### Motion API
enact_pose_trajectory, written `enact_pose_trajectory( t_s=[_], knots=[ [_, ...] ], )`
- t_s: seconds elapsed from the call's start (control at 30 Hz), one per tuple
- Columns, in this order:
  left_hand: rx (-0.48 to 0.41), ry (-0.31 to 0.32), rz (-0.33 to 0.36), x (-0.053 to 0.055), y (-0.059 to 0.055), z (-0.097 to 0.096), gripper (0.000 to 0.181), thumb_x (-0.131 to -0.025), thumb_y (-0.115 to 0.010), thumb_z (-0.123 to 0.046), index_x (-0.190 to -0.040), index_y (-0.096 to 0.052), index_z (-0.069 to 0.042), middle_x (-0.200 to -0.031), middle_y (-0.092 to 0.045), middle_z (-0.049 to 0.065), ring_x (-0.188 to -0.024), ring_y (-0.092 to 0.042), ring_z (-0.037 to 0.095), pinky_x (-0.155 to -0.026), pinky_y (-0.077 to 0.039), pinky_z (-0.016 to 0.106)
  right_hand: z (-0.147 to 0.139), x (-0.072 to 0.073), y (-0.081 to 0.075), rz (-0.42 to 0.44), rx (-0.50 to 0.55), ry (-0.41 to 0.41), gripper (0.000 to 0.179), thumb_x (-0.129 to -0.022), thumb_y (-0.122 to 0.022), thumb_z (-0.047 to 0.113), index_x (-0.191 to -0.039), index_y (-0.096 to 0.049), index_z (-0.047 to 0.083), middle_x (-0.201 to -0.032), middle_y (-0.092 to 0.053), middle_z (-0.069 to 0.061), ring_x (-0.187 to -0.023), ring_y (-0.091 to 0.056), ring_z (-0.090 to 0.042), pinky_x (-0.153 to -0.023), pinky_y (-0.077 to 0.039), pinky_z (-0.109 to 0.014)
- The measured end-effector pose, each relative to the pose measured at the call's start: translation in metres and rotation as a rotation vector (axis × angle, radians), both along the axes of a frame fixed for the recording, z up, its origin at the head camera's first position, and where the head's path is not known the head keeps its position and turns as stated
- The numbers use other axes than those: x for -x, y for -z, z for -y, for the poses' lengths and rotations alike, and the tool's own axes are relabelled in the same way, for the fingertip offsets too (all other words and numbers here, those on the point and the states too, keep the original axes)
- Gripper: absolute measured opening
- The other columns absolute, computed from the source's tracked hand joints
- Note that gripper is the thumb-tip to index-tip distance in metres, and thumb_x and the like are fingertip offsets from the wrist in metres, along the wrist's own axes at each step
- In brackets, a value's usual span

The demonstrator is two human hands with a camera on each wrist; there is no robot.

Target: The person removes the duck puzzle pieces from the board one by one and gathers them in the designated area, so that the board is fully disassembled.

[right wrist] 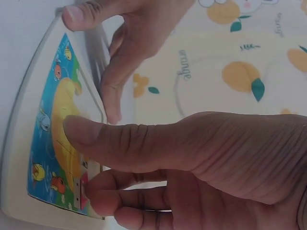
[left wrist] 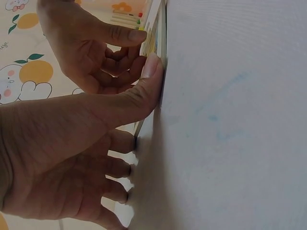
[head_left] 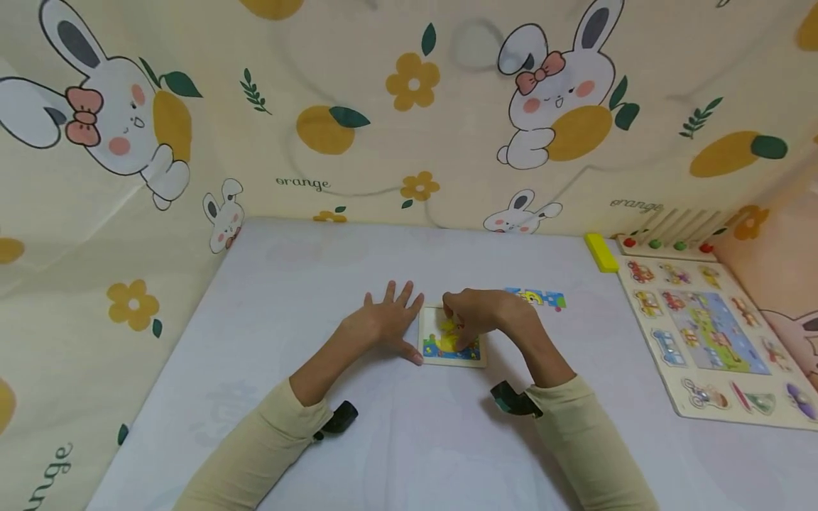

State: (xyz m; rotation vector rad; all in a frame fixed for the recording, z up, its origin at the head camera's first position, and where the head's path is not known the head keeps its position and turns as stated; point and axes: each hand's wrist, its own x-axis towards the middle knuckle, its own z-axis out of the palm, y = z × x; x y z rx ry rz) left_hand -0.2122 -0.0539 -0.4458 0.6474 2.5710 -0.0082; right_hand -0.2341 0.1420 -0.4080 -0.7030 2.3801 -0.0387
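A small framed jigsaw puzzle with a yellow duck on blue water lies flat on the white table. My left hand rests at its left side, fingers spread, the thumb touching the near left corner of the frame. Over the puzzle, my right hand has its thumb on the yellow part and its other fingers curled. Those fingers pinch a puzzle piece with a pale edge and some red, close over the picture; its far side is hidden by the fingers. Bare backing shows beside the yellow shape.
Several loose colourful puzzle pieces lie behind my right wrist. At the right are a large wooden picture board, a yellow block and a strip with coloured beads and sticks. A printed cloth hangs behind the table.
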Motion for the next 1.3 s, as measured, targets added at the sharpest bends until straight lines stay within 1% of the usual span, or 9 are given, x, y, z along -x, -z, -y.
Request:
enact_pose_trajectory(
  t_s=[0.27, 0.37, 0.63, 0.73, 0.83, 1.0, 1.17, 1.3],
  knots=[
    [-0.007, -0.012, 0.014, -0.0016, -0.0019, -0.0011, 0.117, -0.085, -0.075, -0.066, -0.170, -0.011, -0.017, -0.178, 0.003, 0.013, -0.165, -0.001, 0.043, -0.126, -0.022, 0.070, 0.0068, -0.0011, 0.0072, -0.051, -0.029, -0.042, 0.056, -0.082, -0.092, 0.024, -0.121, -0.055, 0.007, -0.101, -0.068, -0.003, -0.090, -0.063, -0.015, -0.088, -0.057, -0.034],
    [-0.006, -0.011, 0.015, -0.0015, -0.0018, -0.0015, 0.117, -0.085, -0.075, -0.066, -0.170, -0.011, -0.017, -0.178, 0.003, 0.013, -0.165, -0.001, 0.043, -0.126, -0.022, 0.070, 0.0078, -0.0010, 0.0086, -0.059, -0.035, -0.045, 0.057, -0.081, -0.092, 0.024, -0.121, -0.055, 0.007, -0.100, -0.068, -0.003, -0.089, -0.063, -0.015, -0.087, -0.057, -0.034],
    [-0.008, -0.022, 0.016, -0.0019, -0.0023, -0.0005, 0.117, -0.085, -0.076, -0.065, -0.170, -0.012, -0.017, -0.178, 0.002, 0.014, -0.165, -0.002, 0.043, -0.126, -0.022, 0.070, 0.0087, -0.0012, 0.0087, -0.066, 0.010, -0.053, 0.062, -0.079, -0.094, 0.021, -0.121, -0.050, 0.010, -0.095, -0.064, -0.003, -0.088, -0.061, -0.017, -0.084, -0.055, -0.035],
    [-0.007, -0.019, 0.020, -0.0016, -0.0022, -0.0006, 0.117, -0.085, -0.076, -0.065, -0.170, -0.012, -0.016, -0.178, 0.002, 0.014, -0.164, -0.001, 0.044, -0.126, -0.022, 0.070, 0.0090, -0.0026, 0.0075, -0.053, 0.021, -0.055, 0.063, -0.079, -0.093, 0.018, -0.123, -0.049, 0.010, -0.096, -0.065, -0.003, -0.090, -0.062, -0.017, -0.085, -0.055, -0.035],
    [-0.007, -0.012, 0.016, -0.0009, -0.0011, -0.0007, 0.117, -0.085, -0.075, -0.066, -0.170, -0.012, -0.016, -0.178, 0.002, 0.014, -0.164, -0.001, 0.044, -0.125, -0.023, 0.070, 0.0083, -0.0032, 0.0051, -0.055, 0.028, -0.057, 0.060, -0.080, -0.093, 0.018, -0.121, -0.050, 0.010, -0.097, -0.066, -0.003, -0.089, -0.062, -0.016, -0.083, -0.055, -0.034],
    [-0.013, -0.008, 0.007, 0.0006, -0.0005, -0.0015, 0.117, -0.085, -0.075, -0.067, -0.170, -0.011, -0.017, -0.178, 0.002, 0.013, -0.164, -0.002, 0.044, -0.125, -0.023, 0.071, 0.0059, -0.0022, 0.0018, -0.063, 0.052, -0.063, 0.051, -0.081, -0.091, 0.017, -0.114, -0.053, 0.008, -0.093, -0.065, -0.003, -0.082, -0.060, -0.016, -0.075, -0.051, -0.030],
    [-0.022, -0.011, 0.011, 0.0005, 0.0006, -0.0016, 0.117, -0.085, -0.076, -0.066, -0.170, -0.012, -0.017, -0.178, 0.002, 0.014, -0.164, -0.002, 0.044, -0.126, -0.022, 0.070, 0.0034, -0.0013, 0.0021, -0.044, 0.065, -0.054, 0.045, -0.084, -0.089, 0.017, -0.113, -0.056, 0.009, -0.094, -0.066, -0.003, -0.082, -0.058, -0.015, -0.076, -0.050, -0.029],
    [-0.015, -0.016, 0.010, -0.0003, 0.0001, -0.0013, 0.116, -0.085, -0.076, -0.066, -0.170, -0.012, -0.017, -0.178, 0.002, 0.013, -0.164, -0.001, 0.043, -0.126, -0.022, 0.069, 0.0007, -0.0010, -0.0005, -0.045, 0.089, -0.051, 0.041, -0.086, -0.088, 0.017, -0.113, -0.058, 0.009, -0.095, -0.067, -0.004, -0.085, -0.060, -0.015, -0.077, -0.052, -0.029]
  ],
)
